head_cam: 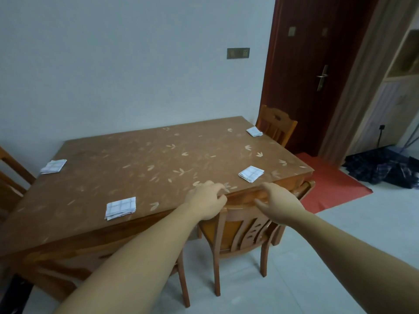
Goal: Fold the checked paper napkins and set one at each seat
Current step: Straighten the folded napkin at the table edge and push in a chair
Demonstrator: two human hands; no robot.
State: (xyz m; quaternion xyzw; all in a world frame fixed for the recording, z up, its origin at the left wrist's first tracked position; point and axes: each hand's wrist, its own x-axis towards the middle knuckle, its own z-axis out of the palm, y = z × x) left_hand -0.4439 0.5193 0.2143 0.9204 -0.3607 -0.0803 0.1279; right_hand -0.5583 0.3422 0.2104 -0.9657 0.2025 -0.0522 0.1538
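Folded checked napkins lie on the brown leaf-patterned table: one near the front edge, one at the right front corner, one at the far right corner, one at the left edge. My left hand hovers over the table's front edge with fingers curled and apart, holding nothing. My right hand reaches out above the top rail of a wooden chair tucked under the table, fingers spread, holding nothing.
A second chair stands at the table's far right, and part of another at the left. Behind are a white wall, a dark red door, a red mat and dark checked cloth on the pale floor.
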